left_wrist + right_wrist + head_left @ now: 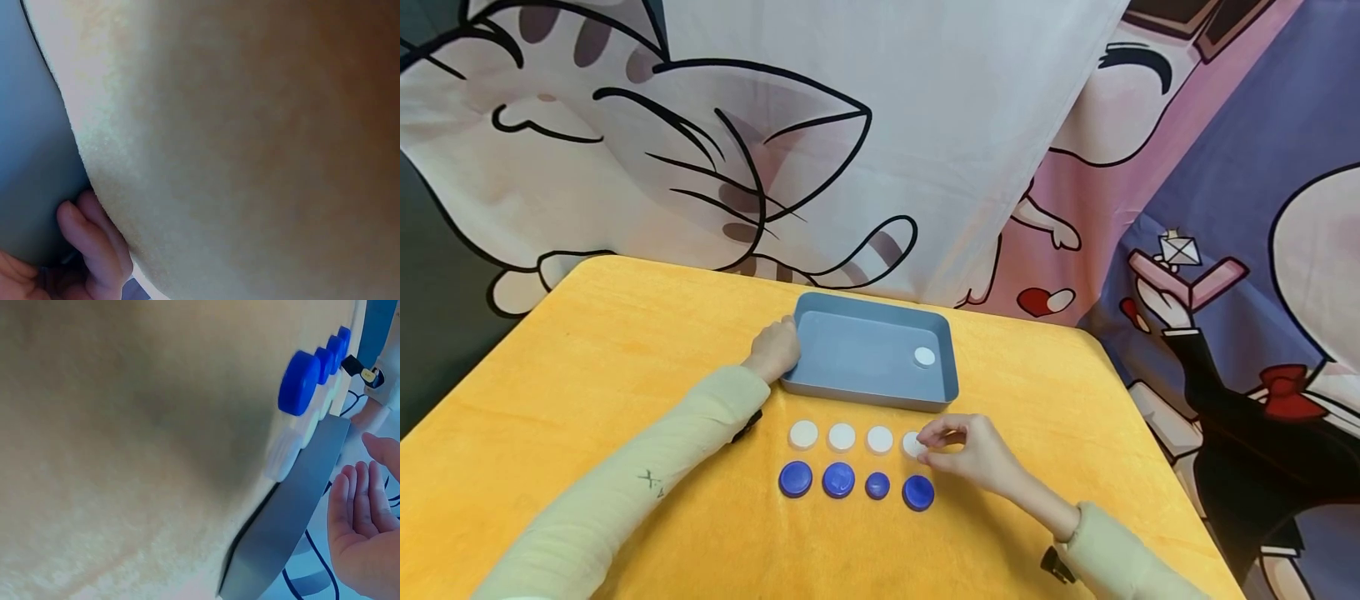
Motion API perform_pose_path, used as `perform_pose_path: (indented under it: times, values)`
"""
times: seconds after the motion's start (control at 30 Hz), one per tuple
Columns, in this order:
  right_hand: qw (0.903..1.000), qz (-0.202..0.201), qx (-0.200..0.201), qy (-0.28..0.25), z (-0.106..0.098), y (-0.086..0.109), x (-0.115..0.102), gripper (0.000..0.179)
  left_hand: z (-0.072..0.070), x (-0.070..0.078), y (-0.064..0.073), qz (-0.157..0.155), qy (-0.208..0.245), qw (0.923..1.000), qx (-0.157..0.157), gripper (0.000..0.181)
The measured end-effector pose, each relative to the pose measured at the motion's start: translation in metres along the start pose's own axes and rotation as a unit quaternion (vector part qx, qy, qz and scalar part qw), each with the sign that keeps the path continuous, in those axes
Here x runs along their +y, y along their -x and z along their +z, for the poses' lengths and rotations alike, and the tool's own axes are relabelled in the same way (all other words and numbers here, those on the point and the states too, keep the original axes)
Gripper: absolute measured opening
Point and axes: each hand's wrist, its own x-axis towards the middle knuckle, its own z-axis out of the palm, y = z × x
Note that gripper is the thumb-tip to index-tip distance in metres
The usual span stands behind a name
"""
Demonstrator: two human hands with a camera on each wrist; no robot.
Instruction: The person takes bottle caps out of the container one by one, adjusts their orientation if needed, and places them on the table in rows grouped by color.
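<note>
My left hand (774,351) grips the left rim of a blue-grey tray (872,308), and its curled fingers (90,240) show beside the tray wall (37,137) in the left wrist view. One white bottle cap (924,357) lies in the right part of the tray. My right hand (973,454) hovers at the right end of a row of white caps, thumb and fingers apart around the rightmost white cap (912,445), which it partly covers in the head view. In the right wrist view that cap (284,456) stands on the table, apart from the fingers (359,500).
Between the tray and the blue caps sit more white caps, among them a white cap (803,434) at the left. Several blue caps form the nearer row, ending in a blue cap (918,493). A yellow cloth (647,333) covers the table; a cartoon-printed curtain (970,125) hangs behind.
</note>
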Motion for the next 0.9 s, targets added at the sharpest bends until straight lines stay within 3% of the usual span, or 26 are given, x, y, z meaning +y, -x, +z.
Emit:
perform_pose_path:
  times: [0.33, 0.73, 0.9]
  values:
    - [0.9983, -0.028, 0.051, 0.004, -0.013, -0.026, -0.002, 0.018, 0.000, -0.001, 0.000, -0.001, -0.003, 1.0000, -0.003, 0.033]
    - [0.9967, 0.003, 0.068, -0.043, -0.028, -0.065, 0.004, 0.034, 0.000, -0.001, 0.000, 0.005, 0.000, 1.0000, 0.006, 0.031]
    - [0.9957, 0.018, 0.084, -0.032, -0.032, -0.081, 0.015, 0.037, 0.001, -0.002, 0.000, 0.003, 0.000, 1.0000, 0.004, 0.032]
